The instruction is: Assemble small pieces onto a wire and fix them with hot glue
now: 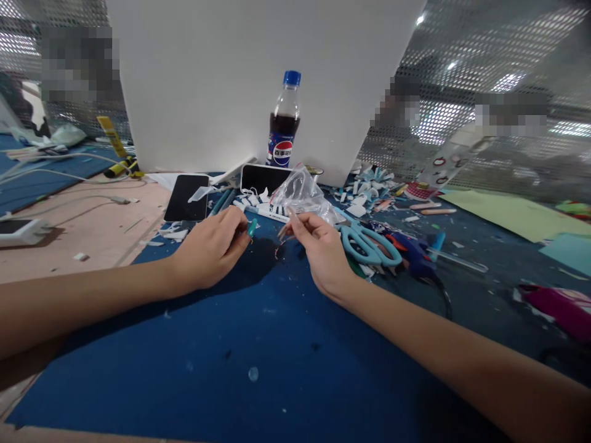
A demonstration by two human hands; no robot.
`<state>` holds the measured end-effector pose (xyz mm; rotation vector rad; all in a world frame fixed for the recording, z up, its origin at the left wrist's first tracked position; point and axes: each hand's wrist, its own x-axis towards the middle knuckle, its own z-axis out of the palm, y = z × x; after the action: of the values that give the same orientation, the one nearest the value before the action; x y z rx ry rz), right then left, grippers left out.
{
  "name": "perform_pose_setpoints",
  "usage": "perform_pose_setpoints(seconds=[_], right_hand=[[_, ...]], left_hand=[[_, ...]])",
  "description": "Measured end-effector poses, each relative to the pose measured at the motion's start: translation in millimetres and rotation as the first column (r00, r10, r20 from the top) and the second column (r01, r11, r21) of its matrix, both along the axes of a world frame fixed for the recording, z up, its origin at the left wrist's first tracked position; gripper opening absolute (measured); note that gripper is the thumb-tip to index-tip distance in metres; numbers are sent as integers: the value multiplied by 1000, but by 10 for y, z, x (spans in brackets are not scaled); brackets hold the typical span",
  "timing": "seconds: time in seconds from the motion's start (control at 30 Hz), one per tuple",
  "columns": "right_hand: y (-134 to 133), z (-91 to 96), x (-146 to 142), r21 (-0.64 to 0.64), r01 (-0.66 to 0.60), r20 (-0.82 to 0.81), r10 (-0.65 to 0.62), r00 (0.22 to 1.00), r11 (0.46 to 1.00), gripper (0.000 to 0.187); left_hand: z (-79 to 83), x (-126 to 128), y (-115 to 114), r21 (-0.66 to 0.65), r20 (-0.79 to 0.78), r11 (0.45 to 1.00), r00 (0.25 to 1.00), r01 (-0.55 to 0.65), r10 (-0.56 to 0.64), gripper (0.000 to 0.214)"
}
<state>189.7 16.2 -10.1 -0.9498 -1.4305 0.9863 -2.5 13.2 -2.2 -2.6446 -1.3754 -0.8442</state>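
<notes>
Over the dark blue mat (221,375), my left hand (210,249) is closed in a pinch. A small teal piece (252,227) sticks out past its fingertips; its kind is not clear. My right hand (323,252) faces it a short way off, thumb and fingers pinched together. Just below those fingertips shows a thin reddish-white strand (277,248), blurred; whether the fingers grip it I cannot tell. Light blue scissors (369,244) lie right beside my right hand. Behind both hands rest a clear plastic bag (302,192) and a white printed strip (274,213).
A cola bottle (284,123) stands upright before a white board (207,80). Two dark-screened phones (187,198) lie at the back. Foam scraps (364,187) and a dark blue glue gun (418,252) are to the right, with green paper (503,215) beyond. A white adapter (28,232) sits left.
</notes>
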Motion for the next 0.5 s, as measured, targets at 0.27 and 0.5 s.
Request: perform_pose_setpoints(seconds=[0.27,0.5], right_hand=[[91,-83,21,-124,141,-133,-157,979,982,19],[74,-60,24,-167,142,-122,-163,979,976,21]], left_hand=[[12,16,23,-72,-206,997,979,-14,-1,24],[20,-18,19,-53,-17,998,1000,26,-26,24]])
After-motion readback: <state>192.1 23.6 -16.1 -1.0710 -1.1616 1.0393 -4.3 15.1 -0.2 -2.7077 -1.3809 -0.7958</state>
